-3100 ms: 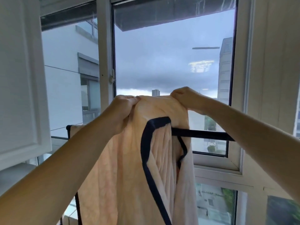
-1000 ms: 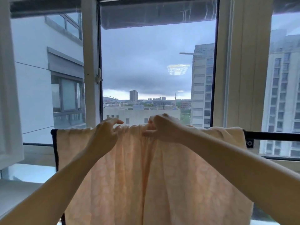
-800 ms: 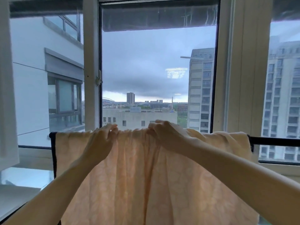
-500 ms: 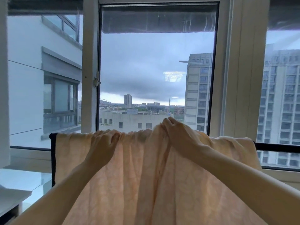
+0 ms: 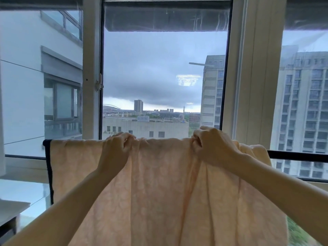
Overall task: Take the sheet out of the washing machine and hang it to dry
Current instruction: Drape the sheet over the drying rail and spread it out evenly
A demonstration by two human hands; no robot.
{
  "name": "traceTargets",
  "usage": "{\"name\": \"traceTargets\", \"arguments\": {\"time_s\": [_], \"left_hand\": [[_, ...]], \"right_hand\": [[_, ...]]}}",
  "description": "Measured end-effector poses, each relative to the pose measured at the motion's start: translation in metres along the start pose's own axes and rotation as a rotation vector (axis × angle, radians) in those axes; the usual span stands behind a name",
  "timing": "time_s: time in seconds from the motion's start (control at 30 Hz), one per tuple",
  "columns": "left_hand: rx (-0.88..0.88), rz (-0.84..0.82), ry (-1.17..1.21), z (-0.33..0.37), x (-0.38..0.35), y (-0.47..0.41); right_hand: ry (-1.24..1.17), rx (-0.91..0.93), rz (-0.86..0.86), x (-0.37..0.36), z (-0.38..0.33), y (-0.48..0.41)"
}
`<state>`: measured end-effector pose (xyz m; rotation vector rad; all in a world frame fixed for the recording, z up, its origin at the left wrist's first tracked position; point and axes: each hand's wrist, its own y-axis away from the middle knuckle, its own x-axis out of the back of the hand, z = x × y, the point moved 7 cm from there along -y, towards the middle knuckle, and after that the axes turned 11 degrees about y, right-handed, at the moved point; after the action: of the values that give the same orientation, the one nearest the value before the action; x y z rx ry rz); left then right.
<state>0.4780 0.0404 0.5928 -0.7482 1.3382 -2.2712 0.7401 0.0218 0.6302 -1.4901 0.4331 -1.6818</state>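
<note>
Only the person's arms show. The left hand point(image 5: 117, 148) and the right hand point(image 5: 213, 146) are bare. The left forearm point(image 5: 71, 201) and the right forearm point(image 5: 284, 183) are bare too, slender and smooth, uncovered from wrist to picture edge. The knuckles show as rounded ridges.

Draped sheet point(image 5: 159, 192) hides most of rail point(image 5: 298, 154)

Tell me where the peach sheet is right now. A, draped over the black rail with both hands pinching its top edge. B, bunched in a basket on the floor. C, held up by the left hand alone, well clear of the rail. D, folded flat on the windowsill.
A: the sheet hangs down from the black rail, and the left hand and right hand each pinch its top fold.
</note>
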Motion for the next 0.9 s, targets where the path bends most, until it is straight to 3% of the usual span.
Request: {"name": "traceTargets", "arguments": {"time_s": [0.17,0.37,0.6,0.8,0.9], "left_hand": [[-0.072,-0.104,-0.021,0.015,-0.007,0.001],[-0.049,-0.075,-0.034,0.028,-0.012,-0.012],[-0.106,-0.337,0.000,0.040,-0.041,-0.012],[-0.109,-0.190,0.075,0.047,-0.040,-0.020],[-0.081,-0.151,0.165,0.064,-0.051,-0.023]], "right_hand": [[-0.047,0.030,-0.071,0.002,-0.026,-0.006],[-0.073,0.093,-0.016,-0.003,-0.052,-0.017],[-0.248,-0.042,0.027,0.000,-0.027,-0.019],[-0.286,-0.120,0.112,0.010,0.000,-0.018],[-0.297,-0.167,0.056,0.008,0.019,-0.015]]}}
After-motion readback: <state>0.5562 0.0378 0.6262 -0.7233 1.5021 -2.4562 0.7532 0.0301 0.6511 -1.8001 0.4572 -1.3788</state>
